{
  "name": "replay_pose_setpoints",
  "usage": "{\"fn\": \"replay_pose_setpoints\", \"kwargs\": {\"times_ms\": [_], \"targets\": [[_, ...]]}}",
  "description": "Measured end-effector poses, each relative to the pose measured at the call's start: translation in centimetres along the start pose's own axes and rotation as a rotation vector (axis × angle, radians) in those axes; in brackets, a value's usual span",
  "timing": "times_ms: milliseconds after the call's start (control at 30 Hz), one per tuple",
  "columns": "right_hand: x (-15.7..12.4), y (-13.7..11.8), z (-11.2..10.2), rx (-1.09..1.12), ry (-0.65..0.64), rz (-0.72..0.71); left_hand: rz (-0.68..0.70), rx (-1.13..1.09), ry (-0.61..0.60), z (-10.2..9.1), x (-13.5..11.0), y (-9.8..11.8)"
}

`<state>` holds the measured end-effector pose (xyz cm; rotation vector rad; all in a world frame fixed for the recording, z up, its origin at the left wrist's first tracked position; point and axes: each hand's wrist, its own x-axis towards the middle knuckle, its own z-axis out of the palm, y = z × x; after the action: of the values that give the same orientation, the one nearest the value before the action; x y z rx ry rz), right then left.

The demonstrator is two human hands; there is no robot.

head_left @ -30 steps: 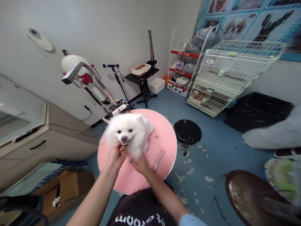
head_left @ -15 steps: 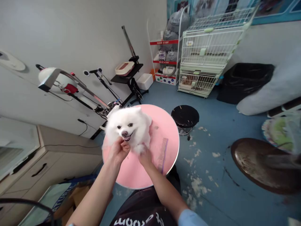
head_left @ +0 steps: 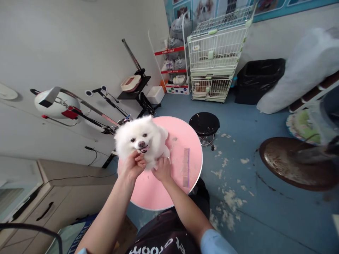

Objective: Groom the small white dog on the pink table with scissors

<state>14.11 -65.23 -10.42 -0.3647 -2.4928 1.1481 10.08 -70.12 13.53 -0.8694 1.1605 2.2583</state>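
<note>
A fluffy white dog faces me on a round pink table, its mouth slightly open. Under its chin, my left hand is closed with curled fingers on the chin fur. Against the dog's chest and front leg rests my right hand, its fingers bent. A tiny shiny bit shows by those fingers; what it belongs to is hidden. To the right on the tabletop lies a long comb with a purple spine, apart from both hands.
A black round stool stands just beyond the table. Left of the dog are a metal arm and a white-and-red device. Wire cages, a shelf rack and a black bin line the back. A drawer cabinet is at left.
My right hand has moved up and turned against the dog's chest, its fingers now more visible. The left hand stays at the chin. The camera view has shifted; the comb lies still.
</note>
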Motion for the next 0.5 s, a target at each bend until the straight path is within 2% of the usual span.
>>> {"fn": "replay_pose_setpoints", "kwargs": {"times_ms": [100, 267, 400, 500], "targets": [[0.3, -0.4, -0.1, 0.042, -0.028, 0.04, 0.009, 0.003, 0.021, 0.3, -0.3, 0.1], [-0.1, -0.6, -0.3, 0.127, -0.049, -0.003, 0.054, 0.037, 0.057, 1.1, -0.1, 0.6], [0.9, -1.5, -1.5, 0.066, -0.055, 0.059, 0.082, -0.006, 0.063, 1.4, 0.3, 1.3], [1.4, -1.6, -2.2, 0.189, -0.068, 0.062, 0.11, -0.01, 0.045, 1.0, 0.5, 1.6]]}}
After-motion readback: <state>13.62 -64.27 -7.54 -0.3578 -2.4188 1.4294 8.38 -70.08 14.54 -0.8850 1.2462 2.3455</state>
